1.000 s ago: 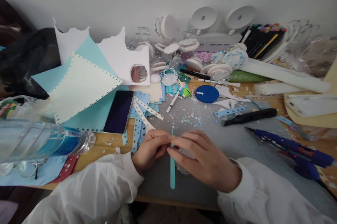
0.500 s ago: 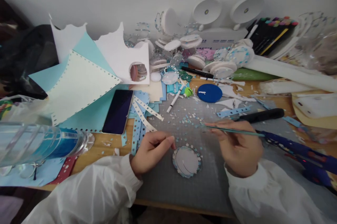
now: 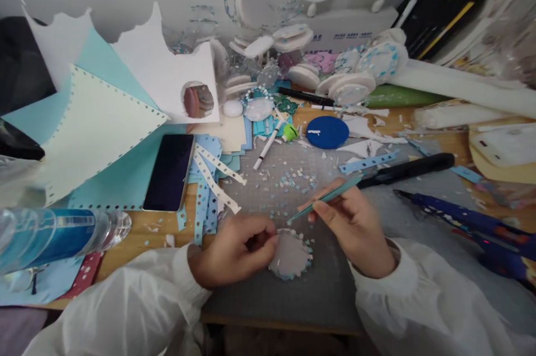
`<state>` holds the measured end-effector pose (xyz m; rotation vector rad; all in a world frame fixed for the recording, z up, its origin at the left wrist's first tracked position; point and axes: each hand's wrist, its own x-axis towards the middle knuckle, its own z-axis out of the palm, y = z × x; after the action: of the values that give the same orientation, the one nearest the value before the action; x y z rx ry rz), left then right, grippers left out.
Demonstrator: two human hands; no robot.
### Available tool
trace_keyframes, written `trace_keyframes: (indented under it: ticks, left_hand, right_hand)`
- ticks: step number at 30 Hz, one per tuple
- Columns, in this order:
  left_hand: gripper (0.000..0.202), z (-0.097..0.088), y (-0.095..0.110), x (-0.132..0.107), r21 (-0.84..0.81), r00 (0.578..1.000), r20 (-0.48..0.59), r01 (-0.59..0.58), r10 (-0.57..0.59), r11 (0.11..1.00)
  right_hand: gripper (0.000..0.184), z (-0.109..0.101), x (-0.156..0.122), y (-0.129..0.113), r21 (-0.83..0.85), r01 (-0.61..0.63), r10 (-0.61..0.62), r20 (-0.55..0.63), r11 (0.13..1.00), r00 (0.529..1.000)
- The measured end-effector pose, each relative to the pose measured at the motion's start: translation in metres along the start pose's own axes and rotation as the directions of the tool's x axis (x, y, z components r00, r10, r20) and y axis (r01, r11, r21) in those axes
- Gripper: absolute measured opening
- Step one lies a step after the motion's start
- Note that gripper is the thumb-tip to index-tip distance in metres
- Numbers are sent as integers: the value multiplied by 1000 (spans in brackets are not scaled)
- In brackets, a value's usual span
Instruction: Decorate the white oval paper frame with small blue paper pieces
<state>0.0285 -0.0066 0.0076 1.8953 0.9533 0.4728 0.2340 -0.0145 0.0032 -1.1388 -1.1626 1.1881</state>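
Note:
Teal tweezers (image 3: 335, 194) are gripped in my right hand (image 3: 355, 222), tips pointing down and left, just above the upper rim of a round white disc (image 3: 290, 258). Small white and blue paper stars line the disc's edge. My left hand (image 3: 238, 250) is closed, its thumb and fingertips pinched at the disc's left rim. Whether a star sits in the tweezer tips is too small to tell. Loose paper stars (image 3: 295, 177) lie scattered on the grey cutting mat (image 3: 268, 303) beyond the disc.
A glue gun (image 3: 464, 216) and black-handled tool (image 3: 410, 171) lie right. Left are a phone (image 3: 170, 172), punched paper strips (image 3: 215, 180), paper sheets (image 3: 100, 133) and a water bottle (image 3: 62, 233). Behind are a blue oval (image 3: 327, 133), a marker (image 3: 268, 147) and stacked white discs (image 3: 352, 87).
My right hand has brought the tweezers from the loose stars down and left to the disc's rim. My left fingers have closed in at the disc's edge. The camera view has shifted.

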Motion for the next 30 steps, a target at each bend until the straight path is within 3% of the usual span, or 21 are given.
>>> trace_keyframes:
  ticks: [4,9,30]
  left_hand:
    - [16,0,2,-1,-186,996,59,71,-61,980]
    - [17,-2,4,-1,-270,992,60,125,-113,955]
    - [19,-2,3,0,-290,987,60,162,-150,943]
  right_hand:
    - [22,-1,-1,0,42,-47,45,50,998,998]
    - [19,0,-4,2,64,-69,65,66,996,996]
    - [10,3,-6,5,27,-23,21,96,999,995]
